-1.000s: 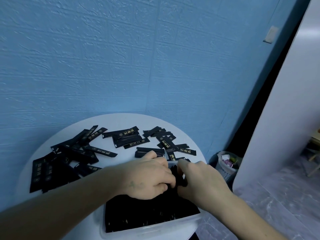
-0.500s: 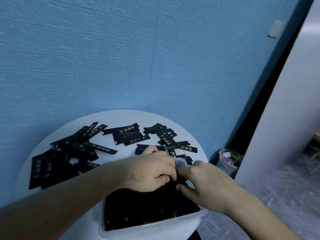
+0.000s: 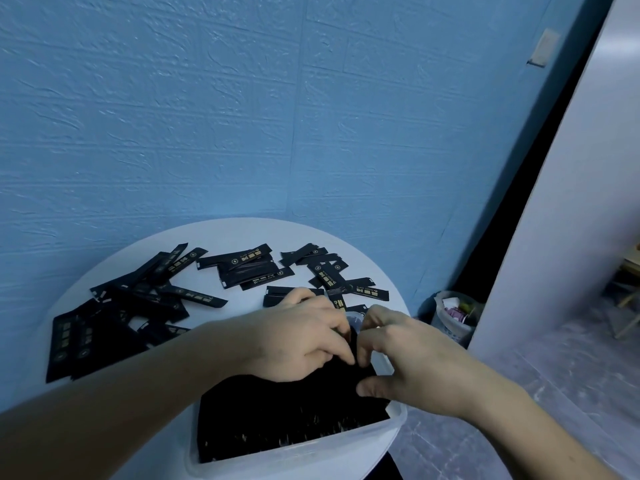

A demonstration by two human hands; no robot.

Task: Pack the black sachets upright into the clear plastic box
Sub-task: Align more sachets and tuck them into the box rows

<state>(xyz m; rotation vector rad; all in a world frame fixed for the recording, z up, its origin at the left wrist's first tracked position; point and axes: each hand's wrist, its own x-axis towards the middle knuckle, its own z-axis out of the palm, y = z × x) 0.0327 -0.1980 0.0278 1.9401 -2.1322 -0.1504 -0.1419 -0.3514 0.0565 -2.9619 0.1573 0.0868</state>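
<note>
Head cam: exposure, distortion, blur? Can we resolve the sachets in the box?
Head view: dim, bluish light, no glare. The packed sachets in the clear box merge into one black mass. Gold print on the loose sachets is readable. The wide angle bows the seams of the wall. The left hand and right hand show little blur but hide their contact point.

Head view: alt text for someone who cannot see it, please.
A left hand and right hand meet over the far end of a clear plastic box, fingers curled onto the upright black sachets that nearly fill it. More loose sachets lie scattered on the round white table before a blue wall.
</note>
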